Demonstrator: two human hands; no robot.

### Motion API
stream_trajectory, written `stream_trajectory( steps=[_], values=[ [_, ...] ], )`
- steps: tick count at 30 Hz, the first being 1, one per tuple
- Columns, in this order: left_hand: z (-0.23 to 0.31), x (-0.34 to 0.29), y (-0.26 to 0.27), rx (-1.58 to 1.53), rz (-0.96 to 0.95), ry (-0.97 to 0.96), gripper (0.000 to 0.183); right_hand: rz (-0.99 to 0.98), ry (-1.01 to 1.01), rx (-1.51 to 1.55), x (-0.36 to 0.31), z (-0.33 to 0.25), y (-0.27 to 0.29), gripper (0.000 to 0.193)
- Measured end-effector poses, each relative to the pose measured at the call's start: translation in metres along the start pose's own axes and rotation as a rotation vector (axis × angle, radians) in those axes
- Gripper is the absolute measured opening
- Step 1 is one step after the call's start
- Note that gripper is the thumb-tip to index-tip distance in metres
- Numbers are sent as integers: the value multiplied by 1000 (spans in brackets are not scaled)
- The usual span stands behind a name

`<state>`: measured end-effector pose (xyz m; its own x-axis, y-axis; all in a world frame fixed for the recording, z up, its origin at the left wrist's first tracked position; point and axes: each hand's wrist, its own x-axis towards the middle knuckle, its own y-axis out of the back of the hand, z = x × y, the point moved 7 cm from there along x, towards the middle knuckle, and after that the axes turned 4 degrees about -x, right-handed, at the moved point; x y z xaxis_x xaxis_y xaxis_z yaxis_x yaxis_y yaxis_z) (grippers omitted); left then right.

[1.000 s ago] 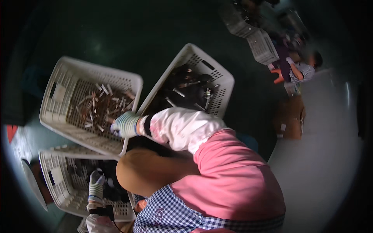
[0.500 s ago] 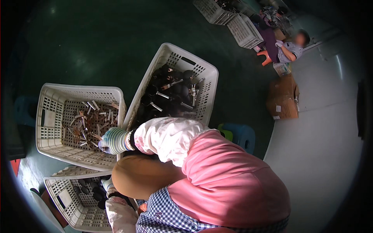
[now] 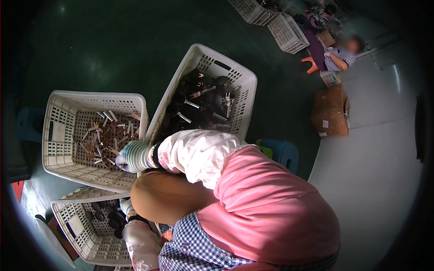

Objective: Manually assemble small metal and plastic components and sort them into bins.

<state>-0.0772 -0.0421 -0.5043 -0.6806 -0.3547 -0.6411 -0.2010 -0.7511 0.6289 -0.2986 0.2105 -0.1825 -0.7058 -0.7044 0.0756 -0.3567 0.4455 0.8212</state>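
Note:
My right hand (image 3: 132, 156), in a striped knit glove, is over the near edge of a cream plastic crate (image 3: 100, 95). Its fingers are curled together at the crate's inner side; whatever they hold is hidden. Inside lie many small silvery and copper-coloured metal pieces (image 3: 101, 135), nearest to the fingertips. My left hand (image 3: 126, 207), also gloved, reaches into a lower crate (image 3: 74, 228) beside round black parts (image 3: 115, 220). My knee and the dark parts hide its fingers, so its grip does not show.
Another cream crate (image 3: 250, 97) holds black cup-like parts with metal stems. A blue stool (image 3: 285, 156) stands to the right. Farther off are a cardboard box (image 3: 330, 110), stacked crates (image 3: 288, 34) and a seated person (image 3: 340, 58). My bent knee (image 3: 169, 196) sits between my arms.
The view has shifted slightly, so the crates appear a little higher. My right hand stays at the same crate edge, and my left hand remains by the black parts.

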Motion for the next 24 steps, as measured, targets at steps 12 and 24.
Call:
stream_trajectory(
  steps=[12,24],
  values=[
    [2,-7,-19,-1327,-332,336,37,-28,-31,5,1,0,1,10],
    [41,-34,-20,-1650,-564,430,47,-37,-44,-43,1,1,-3,9]
  ],
)
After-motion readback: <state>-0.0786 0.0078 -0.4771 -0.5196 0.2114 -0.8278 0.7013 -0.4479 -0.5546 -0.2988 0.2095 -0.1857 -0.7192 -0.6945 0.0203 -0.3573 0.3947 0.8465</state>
